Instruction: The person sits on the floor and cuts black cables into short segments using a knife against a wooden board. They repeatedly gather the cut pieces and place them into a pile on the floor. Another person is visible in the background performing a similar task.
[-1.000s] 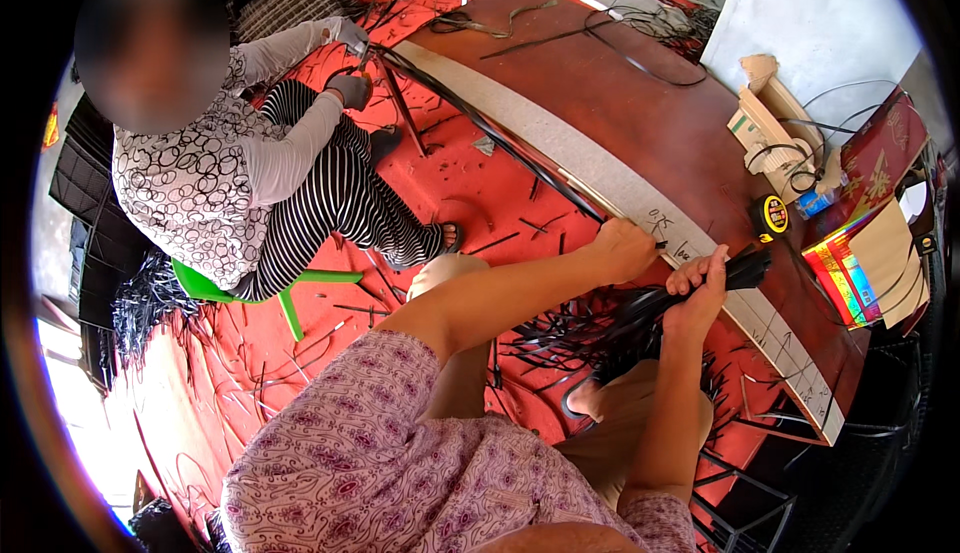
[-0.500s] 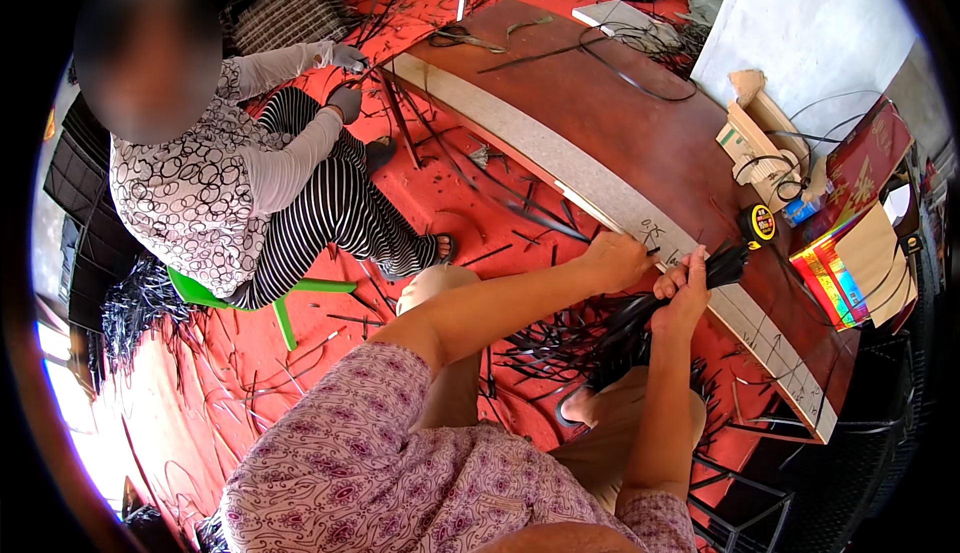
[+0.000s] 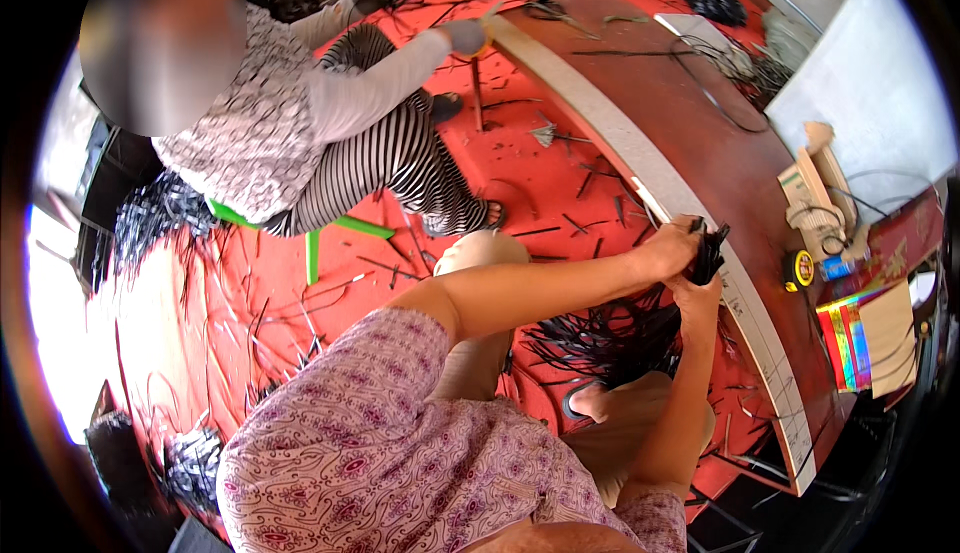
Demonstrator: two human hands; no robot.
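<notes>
Inside the person's closed right hand (image 3: 698, 300) sits a bundle of black strips (image 3: 712, 252), its ends poking out above and loose lengths hanging below, while the left hand (image 3: 672, 252) curls against its top, whether pinching any strips I cannot tell. Just beyond both hands runs the pale edge of the brown desk (image 3: 680, 118), with a tape measure (image 3: 798, 270) to their right and another person's gloved hand (image 3: 463, 37) well apart, up to their left.
</notes>
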